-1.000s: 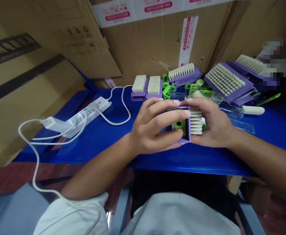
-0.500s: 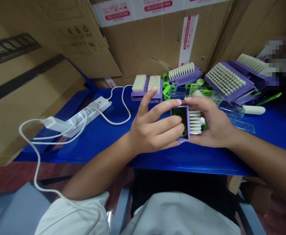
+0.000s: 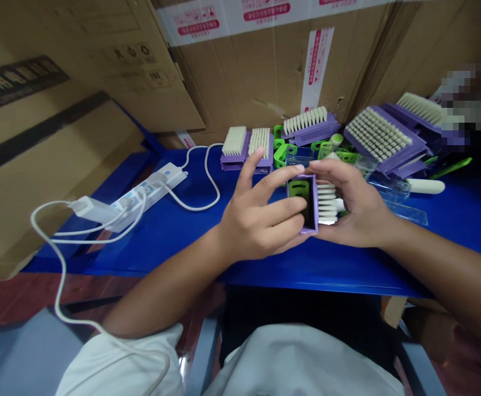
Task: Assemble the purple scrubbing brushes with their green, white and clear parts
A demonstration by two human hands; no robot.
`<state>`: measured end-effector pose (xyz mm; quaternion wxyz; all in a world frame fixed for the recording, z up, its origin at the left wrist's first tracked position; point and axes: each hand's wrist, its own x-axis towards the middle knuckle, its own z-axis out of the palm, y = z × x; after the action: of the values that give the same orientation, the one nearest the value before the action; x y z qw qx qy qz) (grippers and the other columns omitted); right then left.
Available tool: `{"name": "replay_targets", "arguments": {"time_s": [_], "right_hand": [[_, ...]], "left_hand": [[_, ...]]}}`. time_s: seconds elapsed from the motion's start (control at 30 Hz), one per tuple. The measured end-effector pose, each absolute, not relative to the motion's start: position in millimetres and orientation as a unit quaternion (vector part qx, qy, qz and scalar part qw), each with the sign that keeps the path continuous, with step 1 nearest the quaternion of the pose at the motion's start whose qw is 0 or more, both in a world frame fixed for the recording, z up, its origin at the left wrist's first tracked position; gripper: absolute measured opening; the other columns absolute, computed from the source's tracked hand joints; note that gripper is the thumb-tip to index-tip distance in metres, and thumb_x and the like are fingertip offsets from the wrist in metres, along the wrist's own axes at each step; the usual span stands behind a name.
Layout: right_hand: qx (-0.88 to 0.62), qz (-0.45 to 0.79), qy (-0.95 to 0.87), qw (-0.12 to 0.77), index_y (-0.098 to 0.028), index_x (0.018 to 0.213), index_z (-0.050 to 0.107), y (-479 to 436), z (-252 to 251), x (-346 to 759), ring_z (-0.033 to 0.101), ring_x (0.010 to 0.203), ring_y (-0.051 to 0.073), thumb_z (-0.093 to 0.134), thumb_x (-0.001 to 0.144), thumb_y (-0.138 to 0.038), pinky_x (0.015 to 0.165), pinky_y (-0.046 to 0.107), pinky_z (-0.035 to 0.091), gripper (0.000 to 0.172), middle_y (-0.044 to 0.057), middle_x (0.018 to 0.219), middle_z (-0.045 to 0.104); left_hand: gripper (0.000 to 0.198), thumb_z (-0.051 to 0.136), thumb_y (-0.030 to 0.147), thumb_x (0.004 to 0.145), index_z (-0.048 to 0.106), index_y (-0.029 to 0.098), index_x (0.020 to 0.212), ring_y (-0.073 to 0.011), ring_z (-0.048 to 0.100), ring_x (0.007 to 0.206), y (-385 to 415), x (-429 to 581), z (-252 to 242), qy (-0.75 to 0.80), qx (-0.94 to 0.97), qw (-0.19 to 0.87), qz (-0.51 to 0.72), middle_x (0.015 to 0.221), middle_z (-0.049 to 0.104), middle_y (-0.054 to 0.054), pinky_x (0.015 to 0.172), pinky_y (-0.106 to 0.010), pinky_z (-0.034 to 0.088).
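Both hands hold one small purple brush [image 3: 314, 204] above the blue table [image 3: 174, 231]. Its white bristles point right into my right hand [image 3: 353, 206], which wraps around the bristle side. My left hand [image 3: 260, 217] grips the brush's hollow back, where a green insert [image 3: 298, 188] sits inside the purple shell. Its middle and ring fingers press into that opening, and its index finger sticks up, away from the brush.
Two finished purple brushes [image 3: 246, 146] stand behind my hands. A heap of purple brushes [image 3: 380, 135], green parts [image 3: 283, 151] and clear plastic covers [image 3: 391, 190] lies at the right. A white power strip [image 3: 149, 187] with cables lies at the left. Cardboard boxes [image 3: 265, 60] wall the back.
The green insert has gone deeper into the purple shell under my left fingers. My left index finger has lifted off the brush. The brush has risen slightly.
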<state>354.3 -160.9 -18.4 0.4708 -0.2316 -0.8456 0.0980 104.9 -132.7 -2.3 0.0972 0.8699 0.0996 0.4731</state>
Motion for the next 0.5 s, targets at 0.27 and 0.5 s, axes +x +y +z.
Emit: {"name": "replay_targets", "arguments": {"time_s": [0.27, 0.5], "right_hand": [[-0.223, 0.070, -0.855, 0.464, -0.041, 0.173, 0.038, -161.1, -14.2, 354.3, 0.070, 0.143, 0.036, 0.096, 0.080, -0.034, 0.122, 0.053, 0.061, 0.110, 0.007, 0.159, 0.066], [-0.256, 0.122, -0.837, 0.468, -0.045, 0.167, 0.046, -159.6, -15.3, 357.4, 0.074, 0.134, 0.037, 0.100, 0.073, -0.037, 0.111, 0.056, 0.067, 0.109, 0.005, 0.155, 0.066]], "left_hand": [[0.026, 0.079, 0.055, 0.098, 0.073, 0.030, 0.097, -0.0354, 0.075, 0.134, -136.8, 105.0, 1.0, 0.142, 0.888, 0.080, 0.429, 0.092, 0.075, 0.003, 0.140, -0.077, 0.025], [0.060, 0.088, 0.078, 0.080, 0.068, 0.033, 0.114, -0.0370, 0.071, 0.138, -131.1, 103.1, -2.7, 0.100, 0.864, 0.020, 0.492, 0.121, 0.075, -0.003, 0.129, -0.068, 0.049]]}}
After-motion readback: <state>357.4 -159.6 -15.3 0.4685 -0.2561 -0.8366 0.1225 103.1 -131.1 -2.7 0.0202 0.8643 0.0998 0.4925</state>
